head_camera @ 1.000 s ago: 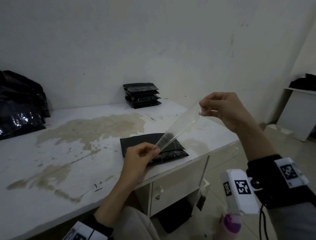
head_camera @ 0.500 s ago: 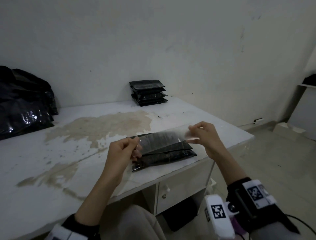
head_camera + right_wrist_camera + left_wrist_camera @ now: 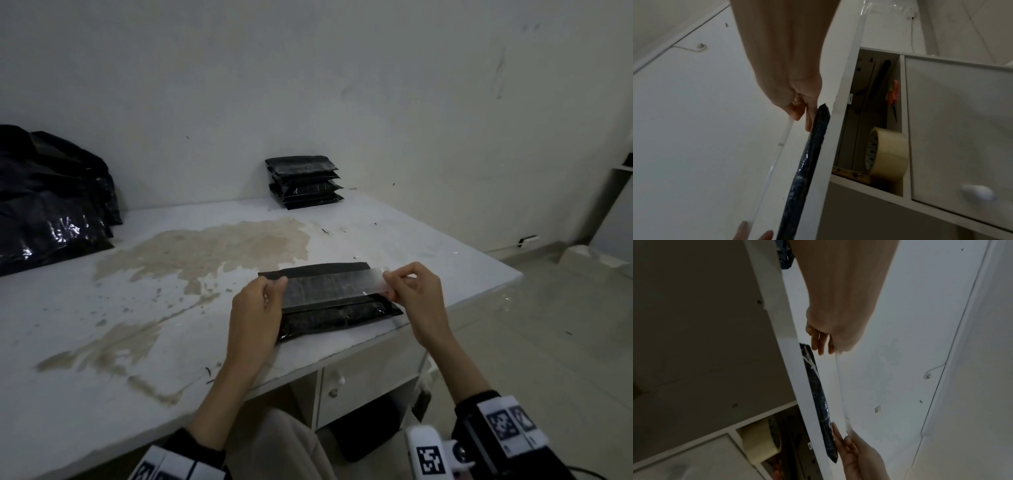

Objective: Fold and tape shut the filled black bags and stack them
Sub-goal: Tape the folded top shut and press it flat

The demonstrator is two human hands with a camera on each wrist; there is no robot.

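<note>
Head view: left hand point(image 3: 255, 308) and right hand point(image 3: 416, 291) each pinch an end of the clear tape strip point(image 3: 332, 287), stretched over the folded black bag point(image 3: 342, 308) at lower centre, on the worktop point(image 3: 102, 308).
Left wrist view: strip hangs just above the bag; lower it level.
Right wrist view: keep it taut, centred on the flap edge, then press.

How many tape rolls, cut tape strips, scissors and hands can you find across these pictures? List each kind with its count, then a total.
tape roll: 1
tape strip: 1
scissors: 1
hands: 2, the left hand and the right hand
Total: 5
</note>
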